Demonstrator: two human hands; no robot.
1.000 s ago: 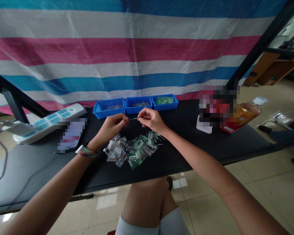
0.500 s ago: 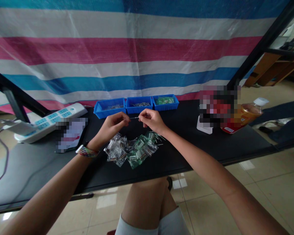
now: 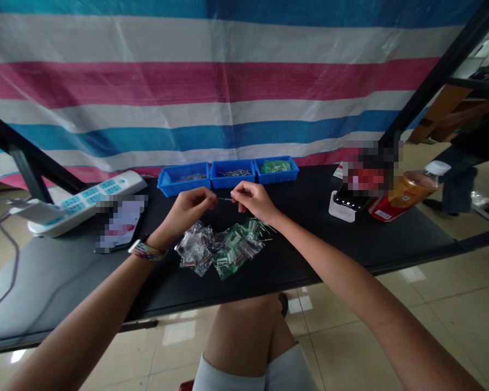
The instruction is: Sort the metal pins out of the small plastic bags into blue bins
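Observation:
A thin metal rod (image 3: 225,199) stretches level between my two hands, above the black table. My left hand (image 3: 193,205) pinches its left end, and my right hand (image 3: 252,199) pinches the other end between thumb and fingers. The rod's exact kind is too small to make out. Below the hands lie small clear plastic bags (image 3: 196,247) and green-tinted bags (image 3: 233,252) with little metal parts inside. Several loose metal rods (image 3: 264,228) lie by the green bags, partly under my right wrist.
Behind my hands stand three blue bins: the left bin (image 3: 183,189), middle bin (image 3: 233,182) and right bin (image 3: 277,176), all holding small parts. A power strip (image 3: 87,198) and phone (image 3: 122,222) lie left. At right are a bottle (image 3: 407,190) and a phone on a white stand (image 3: 341,212).
My hands hold nearly the same pose, with the rod still between them. The view has shifted slightly. At the far right, a person in the background has moved.

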